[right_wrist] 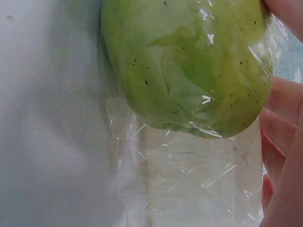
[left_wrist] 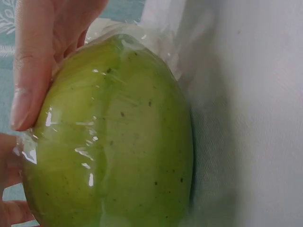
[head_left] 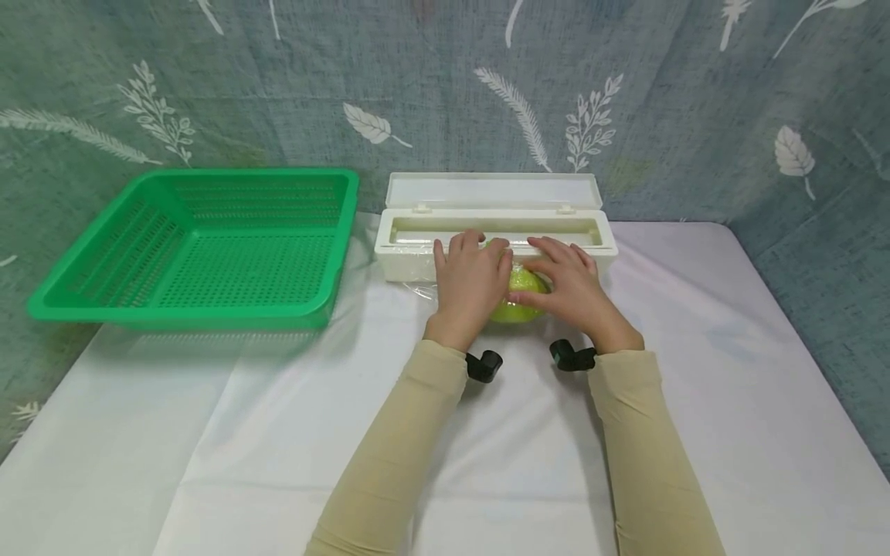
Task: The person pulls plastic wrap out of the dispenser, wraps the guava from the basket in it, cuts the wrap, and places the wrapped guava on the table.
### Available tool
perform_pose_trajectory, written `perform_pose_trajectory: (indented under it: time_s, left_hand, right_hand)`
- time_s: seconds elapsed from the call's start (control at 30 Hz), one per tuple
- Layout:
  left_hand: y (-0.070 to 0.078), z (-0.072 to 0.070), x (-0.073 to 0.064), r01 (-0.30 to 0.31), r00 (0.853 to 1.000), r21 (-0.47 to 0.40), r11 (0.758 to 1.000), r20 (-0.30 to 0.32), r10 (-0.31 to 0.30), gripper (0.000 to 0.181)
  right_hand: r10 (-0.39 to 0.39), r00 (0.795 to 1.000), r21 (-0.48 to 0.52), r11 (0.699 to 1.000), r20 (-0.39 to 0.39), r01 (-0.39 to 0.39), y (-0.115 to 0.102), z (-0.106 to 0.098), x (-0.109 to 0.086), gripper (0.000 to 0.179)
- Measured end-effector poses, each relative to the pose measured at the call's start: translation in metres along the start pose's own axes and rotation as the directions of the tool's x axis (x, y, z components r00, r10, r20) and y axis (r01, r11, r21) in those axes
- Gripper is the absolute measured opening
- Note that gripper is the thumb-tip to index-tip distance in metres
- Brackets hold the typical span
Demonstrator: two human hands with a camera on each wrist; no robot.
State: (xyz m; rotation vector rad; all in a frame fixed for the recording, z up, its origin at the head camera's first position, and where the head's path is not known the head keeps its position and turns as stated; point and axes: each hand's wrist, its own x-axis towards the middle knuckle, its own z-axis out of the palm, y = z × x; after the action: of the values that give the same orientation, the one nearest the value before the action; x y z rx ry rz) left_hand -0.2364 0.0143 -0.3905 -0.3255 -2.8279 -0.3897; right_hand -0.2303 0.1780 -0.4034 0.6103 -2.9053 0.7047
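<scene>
White tablecloth (head_left: 278, 448): green fruit (left_wrist: 118, 137) under clear film (right_wrist: 184, 179), half-hidden in the grip of both hands (head_left: 469, 287) (head_left: 572, 287).

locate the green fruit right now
In the head view, the green fruit is just right of centre, between the left hand and the right hand, in front of the open white box.
</scene>
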Motion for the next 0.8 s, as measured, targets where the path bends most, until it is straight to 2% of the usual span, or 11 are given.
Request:
perform_pose_trajectory:
  time_s: [0.17, 0.4, 0.63, 0.8]
  left_hand:
    - [-0.003, -0.001, 0.001, -0.012, 0.999, -0.006, 1.000, -0.049, 0.012, 0.025]
    - [-0.009, 0.002, 0.002, -0.010, 0.997, -0.021, 1.000, -0.081, 0.008, 0.025]
    - [-0.016, 0.004, 0.003, 0.032, 0.987, -0.055, 0.998, -0.153, -0.040, 0.017]
    - [-0.020, 0.006, 0.004, 0.035, 0.978, -0.082, 0.996, -0.202, -0.051, 0.014]
  right_hand:
    - [0.003, 1.000, -0.003, 1.000, -0.010, -0.003, -0.001, -0.001, -0.001, 0.068]
    - [0.004, 1.000, 0.004, 1.000, -0.005, -0.004, -0.001, -0.001, 0.000, 0.067]
    - [0.000, 1.000, 0.006, 1.000, -0.001, 0.000, -0.001, 0.001, -0.001, 0.067]
    - [0.000, 1.000, 0.001, 1.000, -0.003, 0.000, 0.000, 0.001, -0.001, 0.067]
